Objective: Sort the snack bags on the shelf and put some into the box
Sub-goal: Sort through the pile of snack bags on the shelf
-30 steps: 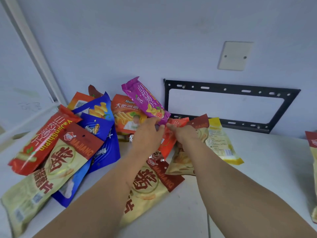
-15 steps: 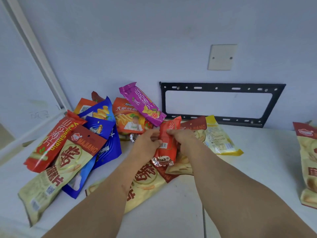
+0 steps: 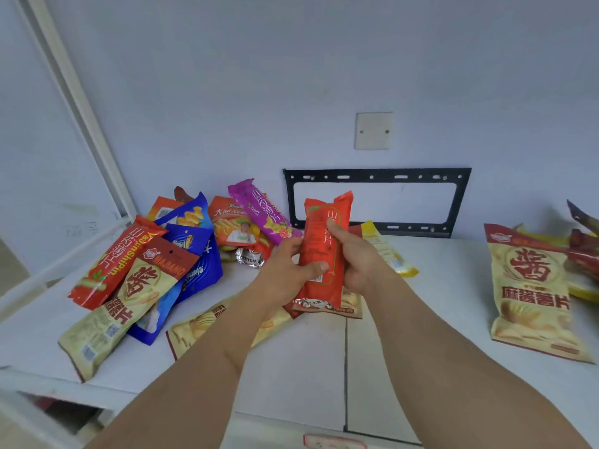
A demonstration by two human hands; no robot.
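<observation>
Gripping a long red snack bag (image 3: 324, 254) upright above the white shelf (image 3: 421, 319), with both hands wrapped round its middle. Left hand (image 3: 287, 270) curling round the bag's left edge, thumb pressing across the front low down. Right hand (image 3: 356, 254) clasping the right edge, thumb lying on the front higher up. Hanging below the hands, the bag's crimped lower end, over a beige chip bag (image 3: 207, 325) lying flat beneath the left forearm.

Lying left of the left hand, a jumbled pile: a purple bag (image 3: 262, 212) just beyond the knuckles, an orange bag (image 3: 233, 225) beside it, blue bags (image 3: 194, 254) farther left, then a red stick-shaped bag (image 3: 113, 260) and a beige bag with a red top (image 3: 129, 296) leaning on them. Peeking out just right of the right hand, a yellow bag (image 3: 385, 251). Resting well to the right of that hand, another beige chip bag (image 3: 531, 293), touching blurred packets at the frame's edge. Showing on the wall beyond both hands, a black bracket (image 3: 376, 176) and a pale wall plate (image 3: 373, 130).
</observation>
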